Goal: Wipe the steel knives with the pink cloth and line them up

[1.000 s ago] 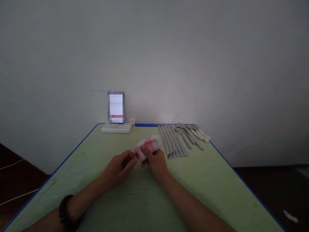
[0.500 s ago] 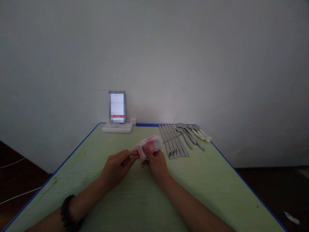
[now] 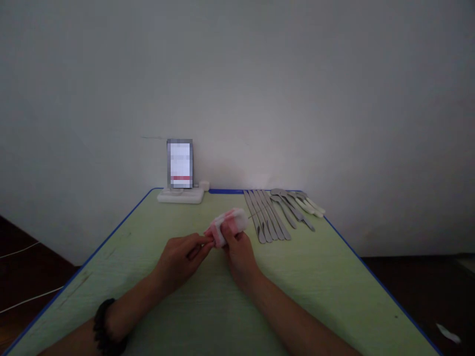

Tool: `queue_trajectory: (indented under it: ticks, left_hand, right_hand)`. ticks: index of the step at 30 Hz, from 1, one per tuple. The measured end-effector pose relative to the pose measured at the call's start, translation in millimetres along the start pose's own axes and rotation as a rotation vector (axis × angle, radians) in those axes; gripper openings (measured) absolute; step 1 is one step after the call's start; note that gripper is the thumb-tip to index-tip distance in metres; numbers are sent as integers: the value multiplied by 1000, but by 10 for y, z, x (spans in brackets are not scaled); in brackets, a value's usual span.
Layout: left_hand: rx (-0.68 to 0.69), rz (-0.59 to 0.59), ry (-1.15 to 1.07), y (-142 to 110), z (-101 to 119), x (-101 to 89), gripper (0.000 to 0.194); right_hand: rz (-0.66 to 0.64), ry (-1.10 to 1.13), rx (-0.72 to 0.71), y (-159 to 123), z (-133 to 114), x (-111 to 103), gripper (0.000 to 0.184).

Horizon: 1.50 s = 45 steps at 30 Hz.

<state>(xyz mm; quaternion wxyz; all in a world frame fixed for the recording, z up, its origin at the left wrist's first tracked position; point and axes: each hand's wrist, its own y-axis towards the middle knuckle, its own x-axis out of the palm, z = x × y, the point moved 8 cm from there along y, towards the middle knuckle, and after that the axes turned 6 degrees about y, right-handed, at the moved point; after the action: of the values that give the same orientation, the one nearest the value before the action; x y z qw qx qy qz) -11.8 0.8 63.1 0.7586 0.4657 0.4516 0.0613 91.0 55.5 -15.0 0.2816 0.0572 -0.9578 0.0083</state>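
Note:
Over the middle of the table, a pink and white cloth [image 3: 232, 216] is folded around a thin metal utensil [image 3: 254, 214]. Only a short, slim end of that utensil sticks out to the right of the cloth; its head is hidden, so its kind cannot be told. My right hand [image 3: 241, 254] is closed around the cloth, thumb pressed on top. At the cloth's left end, my left hand [image 3: 183, 254] pinches with thumb and fingers, in line with the utensil; the part between the fingertips is covered. A black beaded bracelet circles my left wrist.
Flat-ended metal knives [image 3: 269, 222] lie in a row at the back right. Beside them are metal spoons [image 3: 284, 200] and white-handled cutlery [image 3: 308, 205]. A lit phone [image 3: 180, 163] stands on a white base [image 3: 180, 197] by the wall. The green table [image 3: 326, 291] has a blue edge.
Less of the thin utensil sticks out on the right of the cloth than before. My right fingers have curled further under the cloth, while both hands stay in nearly the same place.

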Motion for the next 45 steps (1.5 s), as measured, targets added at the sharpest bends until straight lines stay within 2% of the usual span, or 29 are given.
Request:
queue_trajectory:
  ticks: [5,8,11,15,17,20,26,36,45]
  left_hand:
    - [59,43,13,4,61,-55,20]
    - [39,-6,14,-17,36,-9,20]
    - [-81,-137,-8,-53,-74,113,21]
    - [-265,-437,-39,-134,-196,339,26]
    - [-282,-559,-71,-160,-177,411,30]
    - [-283,-635,-122,-167,-133,447,34]
    - [-279,-655,-107,-190,-136,476,35]
    - [-273,-676,-90,-217,-145,498,41]
    - [-270,-683,-85,-211,-154,501,40]
  right_hand:
    - [97,-114,8,10,-20,-106,50]
    - [69,-82,7,5,-54,-82,51]
    - [22,-26,21,-2,-62,-35,49]
    - [50,-26,54,0,-14,-55,47]
    - [72,-52,69,2,18,-77,46]
    - [86,-128,83,0,42,-99,46]
    - [58,-224,65,-11,0,-76,46]
    - [41,-223,58,-10,-2,-74,45]
    - [1,19,89,39,63,-42,41]
